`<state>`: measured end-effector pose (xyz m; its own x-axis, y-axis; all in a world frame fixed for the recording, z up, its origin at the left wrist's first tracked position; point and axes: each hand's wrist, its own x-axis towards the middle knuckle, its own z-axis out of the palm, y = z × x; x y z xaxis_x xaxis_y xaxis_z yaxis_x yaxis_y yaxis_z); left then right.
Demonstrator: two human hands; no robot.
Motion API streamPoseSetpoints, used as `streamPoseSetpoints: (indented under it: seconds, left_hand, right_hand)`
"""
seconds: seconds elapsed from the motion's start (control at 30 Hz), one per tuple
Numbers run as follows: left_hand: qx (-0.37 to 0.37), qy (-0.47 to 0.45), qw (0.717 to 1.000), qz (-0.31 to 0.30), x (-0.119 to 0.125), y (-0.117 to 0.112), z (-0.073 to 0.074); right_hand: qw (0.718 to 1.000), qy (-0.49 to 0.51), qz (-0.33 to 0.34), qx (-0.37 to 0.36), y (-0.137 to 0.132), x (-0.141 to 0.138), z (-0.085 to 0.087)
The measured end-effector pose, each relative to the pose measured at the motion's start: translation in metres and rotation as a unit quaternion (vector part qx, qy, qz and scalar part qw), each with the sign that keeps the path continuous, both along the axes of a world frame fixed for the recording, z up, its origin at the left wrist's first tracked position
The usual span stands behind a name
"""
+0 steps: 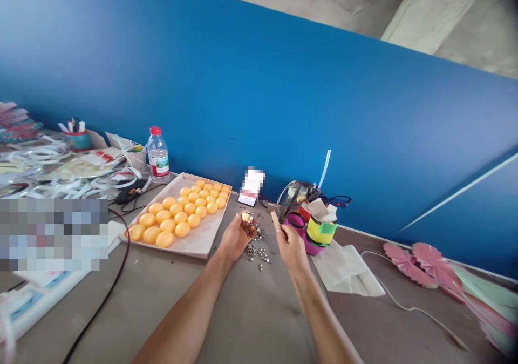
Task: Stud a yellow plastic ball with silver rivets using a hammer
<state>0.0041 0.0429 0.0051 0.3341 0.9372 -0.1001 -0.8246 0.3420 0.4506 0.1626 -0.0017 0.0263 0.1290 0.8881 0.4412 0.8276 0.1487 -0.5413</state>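
Observation:
In my left hand [234, 241] is a small yellow-orange ball [245, 218], its right side covered with shiny silver bits. My right hand [293, 249] grips a pale, flat, wood-coloured stick [275, 222] that points up and away from me. The stick's tip is apart from the ball. Between and below the hands, loose silver rhinestone-like pieces [251, 251] lie scattered on the grey table. Left of my left hand, a shallow white tray [204, 240] holds rows of plain orange balls [175, 209].
A phone [247, 201] leans on the blue partition [243, 94]. Purple and yellow holders [320, 230] stand right of my right hand, near white paper [348, 271] and pink fans [429, 264]. Leftward are a bottle [158, 156], white strips [81, 183] and a black cable [107, 299].

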Motion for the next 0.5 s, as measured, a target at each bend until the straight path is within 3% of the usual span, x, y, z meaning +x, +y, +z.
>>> streamPoseSetpoints:
  seconds: [0.23,0.5]
  left_hand:
    - [0.036,-0.019,0.999,-0.008,-0.003,-0.001,-0.003]
    - [0.053,-0.013,0.999,-0.005,-0.003,-0.003,0.001]
  right_hand:
    - [0.983,-0.148,-0.063,-0.092,0.007,0.019,-0.023]
    - [0.969,-0.190,-0.070,-0.139,0.004,0.016,-0.031]
